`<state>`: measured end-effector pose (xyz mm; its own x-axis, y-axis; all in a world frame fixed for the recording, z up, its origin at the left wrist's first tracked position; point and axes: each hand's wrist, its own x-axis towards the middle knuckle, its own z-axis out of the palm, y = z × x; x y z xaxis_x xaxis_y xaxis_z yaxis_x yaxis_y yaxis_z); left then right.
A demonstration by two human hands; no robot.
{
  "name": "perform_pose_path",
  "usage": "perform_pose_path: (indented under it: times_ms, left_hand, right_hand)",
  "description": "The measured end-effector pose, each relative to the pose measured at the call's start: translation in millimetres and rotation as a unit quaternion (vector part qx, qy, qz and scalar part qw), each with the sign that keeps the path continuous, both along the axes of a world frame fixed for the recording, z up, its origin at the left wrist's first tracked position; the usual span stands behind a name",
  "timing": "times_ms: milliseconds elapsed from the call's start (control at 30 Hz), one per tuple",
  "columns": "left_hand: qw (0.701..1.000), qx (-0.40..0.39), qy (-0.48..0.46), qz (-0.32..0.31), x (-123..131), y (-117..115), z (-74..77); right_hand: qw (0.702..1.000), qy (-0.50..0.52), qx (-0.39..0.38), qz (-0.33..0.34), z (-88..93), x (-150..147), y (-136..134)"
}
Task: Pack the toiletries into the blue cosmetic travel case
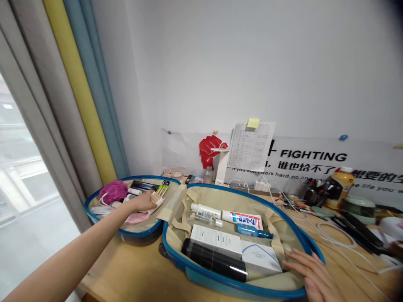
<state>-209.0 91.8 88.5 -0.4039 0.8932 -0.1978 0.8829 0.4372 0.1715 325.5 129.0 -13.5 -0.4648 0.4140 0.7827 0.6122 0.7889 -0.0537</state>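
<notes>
An open suitcase [239, 191] with blue rims and beige lining lies on the desk, hinged between two halves. My left hand [143, 202] reaches into the left half, its fingers curled at a small beige ribbed bundle [155, 199]. Around it are a purple bath puff [113, 191], a white bottle [134, 191], a pink cloth [137, 217] and a green-and-black pack [163, 188]. Fingers stretched, my right hand [310, 268] rests over the right rim. In the right half lie a toothpaste box [242, 219], clear bottle [206, 211], blue tube [253, 231], white boxes [215, 240] and black cylinder [215, 259].
Cables [336, 235], a yellow-labelled bottle [338, 188], a green round container [359, 209] and a power strip [252, 188] crowd the desk's right and back. A white stand [222, 167] holds a paper sheet [251, 147]. Curtains [91, 84] hang at left.
</notes>
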Motion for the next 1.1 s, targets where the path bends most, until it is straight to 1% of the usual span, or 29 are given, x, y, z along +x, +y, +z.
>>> perform_pose_path:
  times_ms: [67,133,200,267,333,367,433,467,533,600,667,733,833,933,1000,1100]
  left_hand:
    - [1.0,0.015,0.019,-0.005,4,-2,-1.2]
    - [0.998,0.039,0.038,-0.014,8,-3,2.7]
    - [0.995,0.078,0.054,-0.026,15,-1,13.8]
    - [0.989,0.122,0.061,-0.05,28,2,30.6]
    - [0.981,0.158,0.051,-0.1,53,7,48.1]
    - [0.976,0.167,0.038,-0.138,70,9,55.2]
    - [0.961,0.162,0.003,-0.225,112,13,62.9]
    - [0.951,0.147,-0.016,-0.27,135,15,63.0]
    - [0.928,0.107,-0.046,-0.353,182,21,55.9]
    - [0.906,0.072,-0.061,-0.413,224,28,42.0]
    - [0.881,0.031,-0.058,-0.468,256,36,26.4]
    - [0.867,0.007,-0.055,-0.496,278,41,13.7]
    - [0.852,-0.026,-0.047,-0.52,296,41,4.8]
    - [0.847,-0.056,-0.031,-0.527,303,37,4.1]
    - [0.845,-0.069,-0.021,-0.53,304,36,3.6]
    - [0.832,-0.088,-0.012,-0.547,302,39,-0.5]
  right_hand:
    - [1.0,0.017,0.01,0.006,3.9,-3,-2]
    - [0.999,0.033,0.016,0.009,9.2,-8,-4]
    - [0.999,0.042,0.02,0.011,14.1,-11,-6]
    - [0.999,0.043,0.02,0.009,17.2,-13,-7]
    - [0.999,0.044,0.022,0.007,18.5,-14,-7]
    - [0.999,0.044,0.021,0.005,18.7,-14,-8]
    - [0.999,0.045,0.023,0.005,19.2,-14,-9]
    - [0.999,0.046,0.024,0.006,19.7,-14,-9]
    - [0.999,0.047,0.024,0.008,21.1,-15,-11]
    - [0.999,0.047,0.023,0.01,22.0,-14,-11]
    - [0.999,0.046,0.019,0.011,20.9,-13,-11]
    - [0.999,0.036,0.004,0.012,16.9,-11,-10]
    - [0.998,0.051,-0.041,0.007,8.3,-10,-10]
    - [0.993,0.099,-0.069,0.0,3.9,-12,-11]
    - [0.994,0.097,-0.053,0.005,5.6,-13,-11]
    - [0.998,0.06,-0.009,0.015,10.5,-13,-8]
